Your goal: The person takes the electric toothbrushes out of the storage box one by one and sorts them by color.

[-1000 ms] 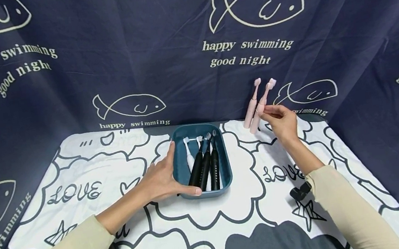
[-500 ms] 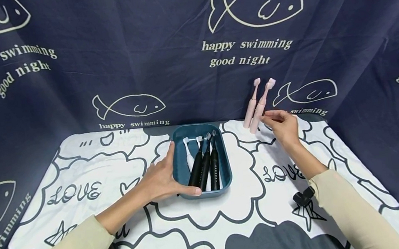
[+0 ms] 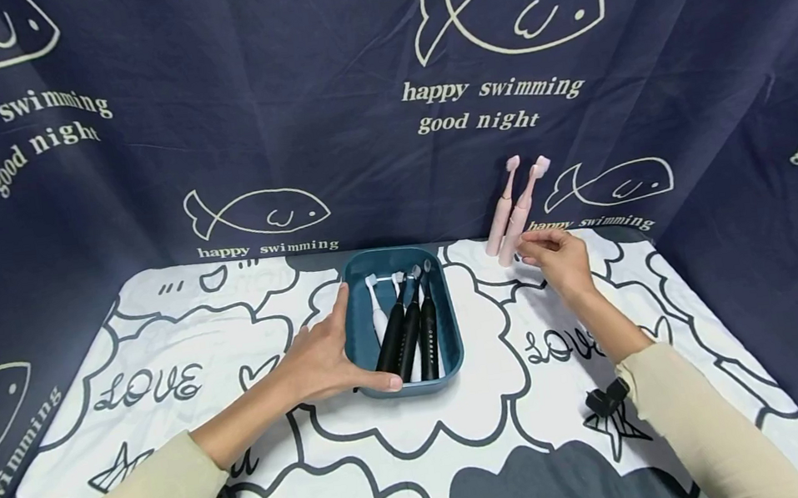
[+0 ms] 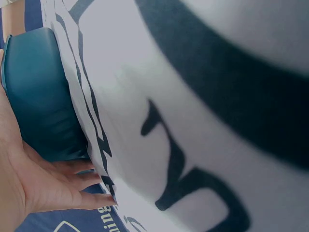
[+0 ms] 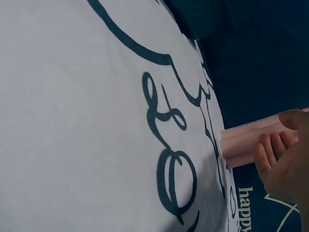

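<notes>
Two pink electric toothbrushes (image 3: 517, 225) stand tilted side by side on the cloth, close to the backdrop. My right hand (image 3: 559, 257) is at the lower handle of the nearer one, fingertips bent toward it. In the right wrist view, a gap shows between the thumb and the bent fingers (image 5: 275, 147), with the pink handles (image 5: 241, 142) behind; contact is unclear. A blue tray (image 3: 449, 318) holds three black electric toothbrushes (image 3: 410, 332) and some white ones (image 3: 380, 319). My left hand (image 3: 319, 360) spreads along the tray's left side, thumb across the front rim.
A white cloth (image 3: 177, 345) with black drawings covers the table. Dark blue fabric (image 3: 350, 104) with fish and lettering hangs behind and at both sides. Cloth lies between the tray and the pink toothbrushes.
My right hand has slid down the nearer pink toothbrush from mid-handle toward its base, and its pinch has loosened. Both pink toothbrushes, the tray and the left hand stay in place.
</notes>
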`<state>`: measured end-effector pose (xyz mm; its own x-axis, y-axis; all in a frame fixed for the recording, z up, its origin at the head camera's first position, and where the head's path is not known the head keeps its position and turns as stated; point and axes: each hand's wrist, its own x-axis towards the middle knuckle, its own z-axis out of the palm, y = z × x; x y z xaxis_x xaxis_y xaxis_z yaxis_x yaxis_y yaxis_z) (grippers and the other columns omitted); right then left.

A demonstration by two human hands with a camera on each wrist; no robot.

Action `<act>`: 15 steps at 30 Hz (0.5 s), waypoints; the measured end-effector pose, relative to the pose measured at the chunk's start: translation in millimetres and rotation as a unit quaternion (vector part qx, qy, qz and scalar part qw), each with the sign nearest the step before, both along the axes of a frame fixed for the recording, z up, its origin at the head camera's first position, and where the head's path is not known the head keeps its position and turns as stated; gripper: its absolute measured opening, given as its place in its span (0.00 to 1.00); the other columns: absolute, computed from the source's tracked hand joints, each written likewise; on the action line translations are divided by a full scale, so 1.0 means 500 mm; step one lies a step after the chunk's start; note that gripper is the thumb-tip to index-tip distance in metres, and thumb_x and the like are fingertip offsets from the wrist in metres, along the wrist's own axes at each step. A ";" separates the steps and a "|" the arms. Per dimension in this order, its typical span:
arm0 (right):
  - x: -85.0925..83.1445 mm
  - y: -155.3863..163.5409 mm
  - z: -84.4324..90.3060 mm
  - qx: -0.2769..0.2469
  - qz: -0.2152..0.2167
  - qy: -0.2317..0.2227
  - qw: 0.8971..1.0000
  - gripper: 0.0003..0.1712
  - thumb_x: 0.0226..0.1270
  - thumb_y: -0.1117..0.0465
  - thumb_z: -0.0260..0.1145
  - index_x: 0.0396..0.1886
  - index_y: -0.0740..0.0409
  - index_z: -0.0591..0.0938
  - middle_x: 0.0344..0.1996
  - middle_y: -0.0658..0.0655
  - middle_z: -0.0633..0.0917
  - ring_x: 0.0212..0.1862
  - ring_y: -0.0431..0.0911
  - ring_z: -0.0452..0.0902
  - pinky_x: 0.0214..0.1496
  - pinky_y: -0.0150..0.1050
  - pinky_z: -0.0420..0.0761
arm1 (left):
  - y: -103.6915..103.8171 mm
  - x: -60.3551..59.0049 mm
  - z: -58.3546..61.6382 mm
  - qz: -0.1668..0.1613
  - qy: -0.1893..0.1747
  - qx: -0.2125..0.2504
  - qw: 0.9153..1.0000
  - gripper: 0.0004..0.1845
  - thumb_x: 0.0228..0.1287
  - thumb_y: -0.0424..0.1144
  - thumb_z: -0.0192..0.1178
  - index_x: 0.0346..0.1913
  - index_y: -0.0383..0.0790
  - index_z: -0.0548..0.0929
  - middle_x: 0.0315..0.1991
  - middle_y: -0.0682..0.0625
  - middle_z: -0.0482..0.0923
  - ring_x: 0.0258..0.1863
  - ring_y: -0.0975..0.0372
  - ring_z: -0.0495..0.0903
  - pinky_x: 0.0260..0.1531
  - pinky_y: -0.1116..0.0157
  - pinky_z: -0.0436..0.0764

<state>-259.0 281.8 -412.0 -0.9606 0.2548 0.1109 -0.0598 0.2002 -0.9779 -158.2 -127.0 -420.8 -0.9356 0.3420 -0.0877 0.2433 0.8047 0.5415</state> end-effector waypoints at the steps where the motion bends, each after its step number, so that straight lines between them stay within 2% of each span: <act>1: 0.001 -0.002 -0.001 0.000 0.003 0.000 1.000 0.21 0.77 0.68 0.73 0.62 0.79 0.85 0.31 0.40 0.91 0.32 0.29 0.90 0.45 0.26 0.90 | 0.000 0.000 0.000 0.000 0.000 0.000 1.000 0.95 0.35 0.92 0.74 0.94 0.51 0.27 0.65 0.34 0.86 0.40 0.54 0.86 0.54 0.46 0.89; 5: 0.007 -0.011 -0.004 0.001 0.014 -0.006 1.000 0.21 0.77 0.68 0.73 0.62 0.79 0.85 0.32 0.43 0.92 0.33 0.30 0.90 0.46 0.27 0.91 | 0.000 -0.002 0.000 0.000 -0.005 0.001 1.000 0.95 0.35 0.92 0.74 0.94 0.51 0.27 0.44 0.43 0.87 0.36 0.55 0.85 0.50 0.49 0.88; 7: 0.009 -0.016 -0.006 0.001 0.018 -0.011 1.000 0.20 0.78 0.68 0.73 0.62 0.78 0.85 0.32 0.41 0.92 0.34 0.30 0.90 0.46 0.27 0.91 | 0.000 -0.002 0.000 0.000 -0.007 0.001 1.000 0.95 0.35 0.92 0.74 0.94 0.51 0.27 0.39 0.46 0.85 0.35 0.55 0.85 0.48 0.50 0.88; 9: 0.010 -0.020 -0.007 0.002 0.024 -0.017 1.000 0.21 0.78 0.68 0.73 0.63 0.78 0.85 0.30 0.36 0.90 0.34 0.30 0.89 0.46 0.26 0.90 | 0.000 -0.002 0.001 0.000 -0.008 0.001 1.000 0.95 0.35 0.92 0.75 0.94 0.51 0.27 0.38 0.46 0.85 0.35 0.55 0.85 0.48 0.49 0.88; 13: 0.012 -0.029 -0.009 -0.003 0.035 -0.017 0.999 0.22 0.78 0.69 0.74 0.64 0.79 0.84 0.30 0.35 0.90 0.35 0.30 0.90 0.47 0.26 0.90 | 0.001 -0.002 0.000 0.002 -0.002 -0.001 1.000 0.95 0.36 0.91 0.75 0.94 0.49 0.28 0.52 0.39 0.89 0.41 0.53 0.87 0.52 0.47 0.89; 15: 0.013 -0.033 -0.010 -0.006 0.040 -0.016 0.999 0.21 0.78 0.69 0.74 0.63 0.79 0.84 0.31 0.36 0.90 0.35 0.30 0.90 0.48 0.27 0.91 | 0.002 -0.001 0.000 0.003 -0.001 -0.002 1.000 0.95 0.36 0.91 0.75 0.94 0.49 0.28 0.56 0.36 0.89 0.44 0.53 0.87 0.54 0.46 0.89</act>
